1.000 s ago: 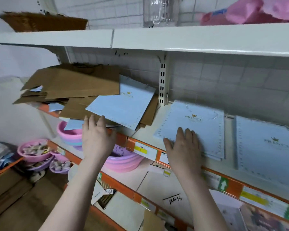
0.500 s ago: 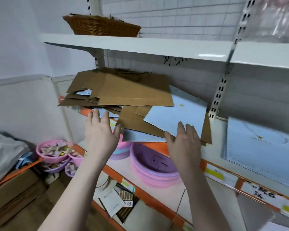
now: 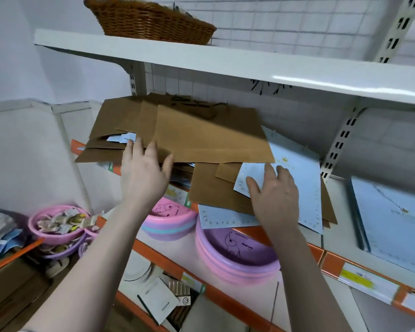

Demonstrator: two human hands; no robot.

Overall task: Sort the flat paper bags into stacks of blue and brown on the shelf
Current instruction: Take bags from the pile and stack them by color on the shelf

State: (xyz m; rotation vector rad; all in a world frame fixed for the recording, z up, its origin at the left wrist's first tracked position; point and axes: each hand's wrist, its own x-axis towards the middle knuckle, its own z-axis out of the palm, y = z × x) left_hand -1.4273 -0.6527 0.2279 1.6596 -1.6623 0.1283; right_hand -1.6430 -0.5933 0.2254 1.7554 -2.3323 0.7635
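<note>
While the mixed heap of flat brown kraft-paper bags [image 3: 201,137] and pale blue printed paper bags [image 3: 295,185] overhangs the front edge of the white middle shelf [image 3: 340,188] near its left end, both hands are at it. The left hand [image 3: 143,173] reaches under the front edge of the top brown bag, fingers [image 3: 151,149] spread and extended, thumb out to the side, nothing clamped. The right hand [image 3: 276,200] lies flat on the blue bag at the heap's right, fingers together and straight. A sorted stack of blue bags [image 3: 393,226] lies further right along the same shelf. To do this step well, I judge the right hand should pin the heap while the left lifts only the top brown sheets, since the overhanging bags could slide off onto the pink and purple plastic basins [image 3: 225,250] below.
</note>
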